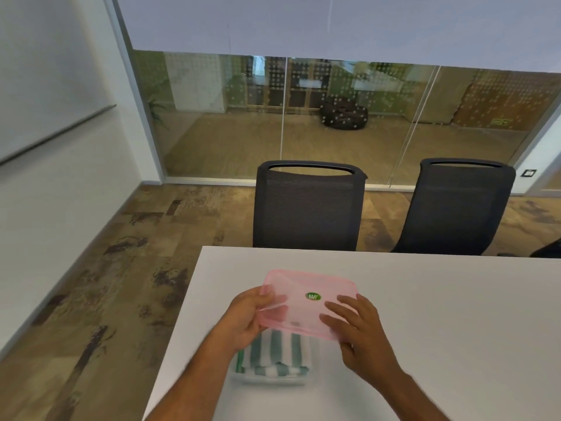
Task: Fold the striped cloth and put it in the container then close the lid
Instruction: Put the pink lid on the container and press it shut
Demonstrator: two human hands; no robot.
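Observation:
A pink see-through lid point(303, 314) with a green sticker is held tilted in the air near the table's left front. My left hand point(246, 317) grips its left edge, thumb on top. My right hand point(361, 332) holds its right side, with the fingers spread over the top. Just below the lid, the green-and-white striped cloth point(279, 354) lies folded inside a pale, clear container point(267, 381). The lid hides the cloth's far part, and the container's rim shows only at the near side.
The white table point(440, 314) stretches to the right, and its left edge runs close to my left forearm. Two black mesh chairs point(306, 208) point(455, 208) stand behind the far edge. Beyond them is a glass wall.

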